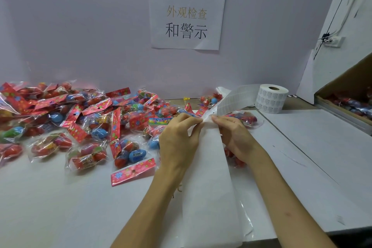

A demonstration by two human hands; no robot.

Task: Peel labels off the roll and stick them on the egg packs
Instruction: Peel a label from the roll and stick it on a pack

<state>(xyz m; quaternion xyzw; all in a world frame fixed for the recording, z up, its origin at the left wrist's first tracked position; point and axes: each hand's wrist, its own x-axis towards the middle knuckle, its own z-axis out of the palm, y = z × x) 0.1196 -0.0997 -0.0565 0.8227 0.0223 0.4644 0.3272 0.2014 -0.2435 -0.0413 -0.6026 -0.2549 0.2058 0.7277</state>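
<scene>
White worktop (60, 207) is carrying everything we are handling, and the label roll (270, 97) is standing upright near its back edge. Left of the roll, a big loose pile of egg packs (80, 119) is spreading across the surface: clear bags of red and blue plastic eggs with red header cards.

Right of the roll, an open cardboard box (352, 82) is holding more bagged eggs (351, 104); we cannot tell whether those are labelled.

From the roll a liner strip (211, 177) is running toward us, its far part carrying labels and its long near part lying bare. We are judging from that bare stretch that many labels are already off, while the size of the pile suggests plenty of packs are waiting.

In front of the roll, our left hand (179, 139) and right hand (235, 137) are meeting at the strip. Each grip is narrowed to a pinch on it, seemingly working a label loose. One egg pack (248, 120) is lying just beyond the right hand, between it and the roll.
</scene>
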